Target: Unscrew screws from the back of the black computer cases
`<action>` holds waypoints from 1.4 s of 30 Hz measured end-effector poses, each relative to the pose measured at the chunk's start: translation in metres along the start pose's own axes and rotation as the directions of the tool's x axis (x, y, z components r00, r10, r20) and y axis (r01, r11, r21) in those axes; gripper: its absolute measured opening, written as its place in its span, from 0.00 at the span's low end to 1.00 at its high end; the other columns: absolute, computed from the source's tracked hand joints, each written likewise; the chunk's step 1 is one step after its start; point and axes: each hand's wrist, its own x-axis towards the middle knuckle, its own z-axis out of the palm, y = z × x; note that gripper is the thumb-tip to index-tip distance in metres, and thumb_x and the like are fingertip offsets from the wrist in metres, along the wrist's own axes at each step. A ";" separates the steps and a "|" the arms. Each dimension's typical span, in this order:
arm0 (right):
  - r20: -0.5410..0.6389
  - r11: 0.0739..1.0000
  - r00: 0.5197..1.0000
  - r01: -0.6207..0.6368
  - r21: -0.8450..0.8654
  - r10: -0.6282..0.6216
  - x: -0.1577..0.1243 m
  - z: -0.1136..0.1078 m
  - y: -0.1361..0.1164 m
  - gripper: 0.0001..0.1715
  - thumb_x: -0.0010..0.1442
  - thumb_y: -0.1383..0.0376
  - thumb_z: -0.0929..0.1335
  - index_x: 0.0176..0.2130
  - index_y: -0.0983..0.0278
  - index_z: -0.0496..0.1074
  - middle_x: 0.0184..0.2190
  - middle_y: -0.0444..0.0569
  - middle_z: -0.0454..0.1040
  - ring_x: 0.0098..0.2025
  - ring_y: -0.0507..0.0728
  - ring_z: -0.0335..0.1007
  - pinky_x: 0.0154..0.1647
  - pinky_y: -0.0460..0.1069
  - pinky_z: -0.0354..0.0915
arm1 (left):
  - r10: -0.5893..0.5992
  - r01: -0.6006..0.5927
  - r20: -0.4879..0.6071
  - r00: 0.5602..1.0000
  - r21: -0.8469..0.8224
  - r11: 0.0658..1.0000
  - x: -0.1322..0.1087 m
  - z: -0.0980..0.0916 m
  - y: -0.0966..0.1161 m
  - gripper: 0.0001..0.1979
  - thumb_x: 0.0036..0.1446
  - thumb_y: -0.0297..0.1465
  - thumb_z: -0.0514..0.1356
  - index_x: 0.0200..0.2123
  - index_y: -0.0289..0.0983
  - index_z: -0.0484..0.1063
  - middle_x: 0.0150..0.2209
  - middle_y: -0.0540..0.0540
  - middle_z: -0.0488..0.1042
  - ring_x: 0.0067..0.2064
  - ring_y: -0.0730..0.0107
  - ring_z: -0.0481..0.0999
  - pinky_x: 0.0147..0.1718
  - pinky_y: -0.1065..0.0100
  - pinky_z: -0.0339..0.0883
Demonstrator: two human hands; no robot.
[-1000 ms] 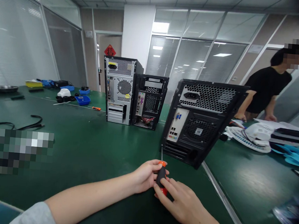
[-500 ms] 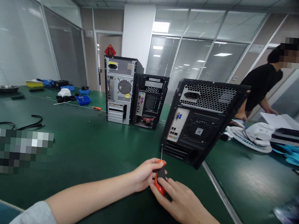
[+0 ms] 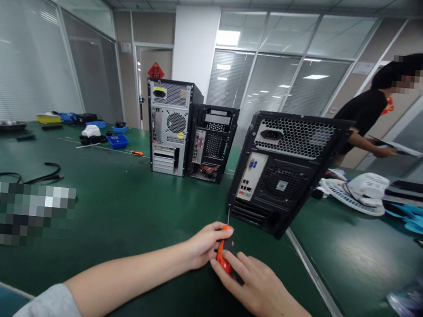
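Both hands are closed around an orange and black screwdriver point(image 3: 221, 258). My left hand point(image 3: 206, 244) grips the front of the handle, its thumb near the shaft. Around the rear of the handle curl the fingers of my right hand point(image 3: 250, 280). The thin shaft points away from me, and its tip meets the lower left corner of a black computer case point(image 3: 284, 174), whose back panel faces me. That case shows a power socket, a blue video port and a fan grille.
A silver-backed computer tower point(image 3: 167, 130) and a smaller black case point(image 3: 214, 144) stand farther back. Another screwdriver point(image 3: 137, 153) lies by a blue tray point(image 3: 117, 141). Black cables point(image 3: 43, 176) are at left. A white fan point(image 3: 366, 189) and blue blades point(image 3: 419, 216) sit right. A person point(image 3: 367, 110) stands behind.
The screwdriver handle has turned slightly in my hands, with the tip staying at the case corner. The person at the right has lifted the papers and shifted a little left.
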 end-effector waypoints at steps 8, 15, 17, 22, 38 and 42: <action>0.035 1.000 0.999 0.018 -0.004 -0.018 -0.003 0.003 0.001 0.26 0.59 0.76 0.57 0.52 0.62 0.69 0.42 0.50 0.75 0.31 0.53 0.65 0.28 0.49 0.63 | 0.004 -0.003 -0.011 1.000 0.080 0.997 -0.003 0.001 0.004 0.13 0.51 0.32 0.64 0.37 0.37 0.65 0.25 0.53 0.66 0.23 0.78 0.66 0.25 0.74 0.58; 0.067 0.999 0.997 0.036 -0.005 -0.036 -0.007 0.004 0.001 0.27 0.60 0.75 0.56 0.55 0.62 0.67 0.46 0.51 0.74 0.34 0.53 0.66 0.30 0.49 0.63 | 0.012 -0.006 -0.034 0.999 0.157 0.988 -0.002 0.000 0.005 0.17 0.46 0.35 0.67 0.36 0.37 0.65 0.23 0.56 0.64 0.22 0.81 0.63 0.22 0.75 0.57; 0.068 0.999 0.997 0.035 -0.002 -0.034 -0.007 0.004 0.000 0.27 0.60 0.76 0.56 0.55 0.63 0.67 0.46 0.50 0.75 0.34 0.54 0.67 0.30 0.50 0.63 | 0.015 -0.010 -0.029 0.999 0.166 0.986 -0.001 -0.001 0.005 0.18 0.45 0.36 0.67 0.36 0.37 0.65 0.23 0.56 0.64 0.22 0.81 0.63 0.22 0.75 0.57; 0.060 1.000 0.998 0.028 -0.013 -0.027 -0.007 0.004 0.000 0.27 0.60 0.75 0.57 0.55 0.62 0.68 0.46 0.49 0.75 0.34 0.54 0.67 0.31 0.50 0.64 | 0.032 -0.028 -0.019 0.999 0.181 0.983 -0.001 -0.001 0.005 0.20 0.43 0.38 0.68 0.36 0.37 0.65 0.23 0.57 0.65 0.22 0.81 0.64 0.21 0.76 0.56; 0.017 1.000 1.000 0.020 0.011 -0.020 -0.004 0.003 0.001 0.24 0.62 0.74 0.56 0.50 0.61 0.70 0.43 0.46 0.76 0.33 0.54 0.67 0.29 0.50 0.62 | 0.067 -0.048 -0.048 0.997 0.327 0.944 -0.003 0.002 0.008 0.22 0.41 0.41 0.69 0.35 0.36 0.65 0.20 0.59 0.63 0.19 0.83 0.61 0.17 0.76 0.49; 0.021 0.999 0.999 0.031 0.009 -0.032 -0.003 0.003 0.001 0.23 0.62 0.74 0.56 0.49 0.61 0.71 0.42 0.45 0.77 0.33 0.54 0.67 0.29 0.50 0.62 | 0.081 -0.056 -0.052 0.995 0.374 0.926 -0.002 0.001 0.008 0.24 0.39 0.43 0.69 0.34 0.36 0.64 0.20 0.59 0.63 0.17 0.83 0.59 0.17 0.76 0.48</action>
